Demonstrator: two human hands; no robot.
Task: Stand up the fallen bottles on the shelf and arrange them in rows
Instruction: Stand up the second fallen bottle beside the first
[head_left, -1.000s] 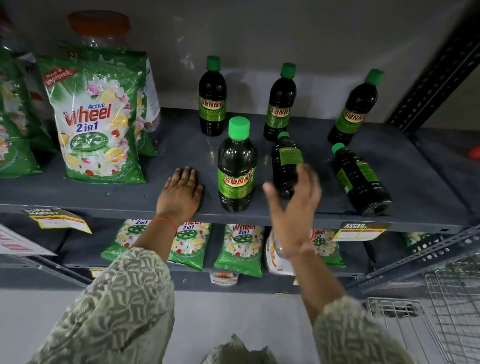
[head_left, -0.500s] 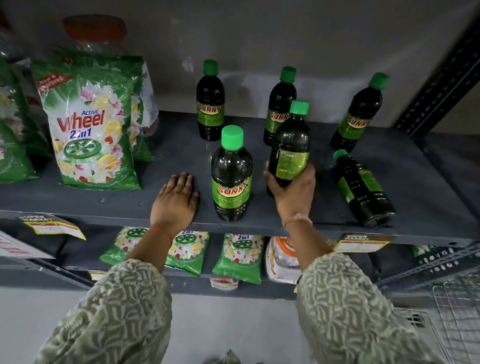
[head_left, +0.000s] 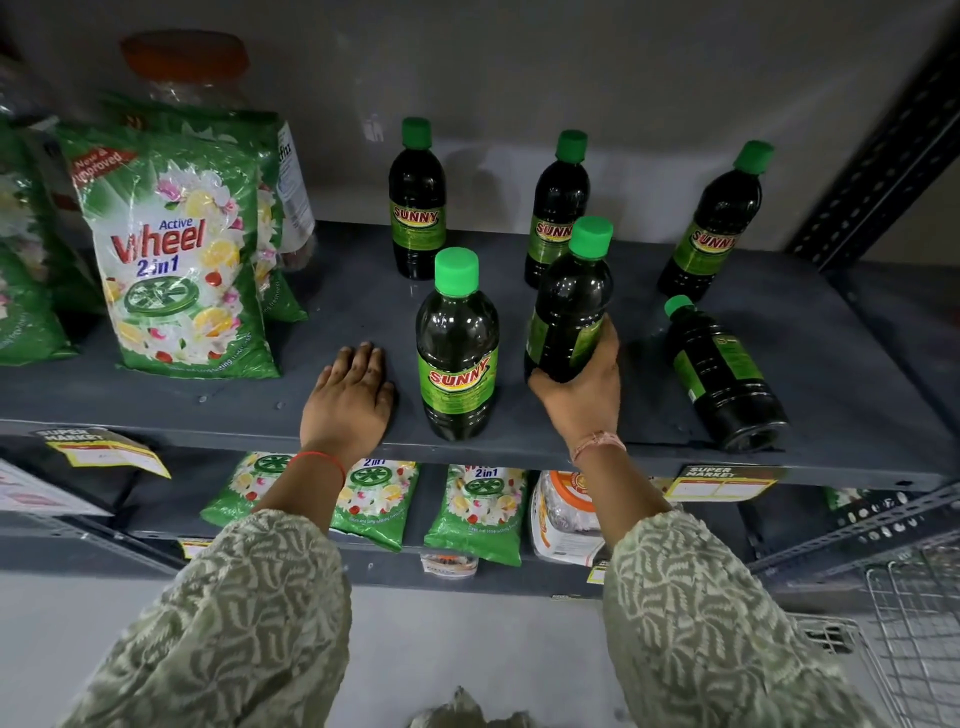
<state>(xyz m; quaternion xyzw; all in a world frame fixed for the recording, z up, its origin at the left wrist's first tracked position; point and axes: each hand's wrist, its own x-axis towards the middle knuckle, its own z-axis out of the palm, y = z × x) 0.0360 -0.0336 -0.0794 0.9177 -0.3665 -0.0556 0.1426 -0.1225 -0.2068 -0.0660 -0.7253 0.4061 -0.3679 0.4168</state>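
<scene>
While the left hand (head_left: 349, 400) lies flat and open on the shelf (head_left: 234, 405), the right hand (head_left: 582, 387) wraps the base of an upright bottle (head_left: 569, 306) beside the front bottle (head_left: 457, 353). Right of them one bottle (head_left: 722, 374) lies fallen. Three bottles (head_left: 417, 208) stand along the back.

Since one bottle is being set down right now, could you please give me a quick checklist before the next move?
1. Right hand gripping the held bottle: ok.
2. Held bottle upright: ok.
3. Held bottle's base resting on the shelf: cannot tell.
4. Left hand flat on the shelf, apart from the front bottle: ok.
5. All bottles standing: not ok, the fallen bottle lies on its side.
</scene>
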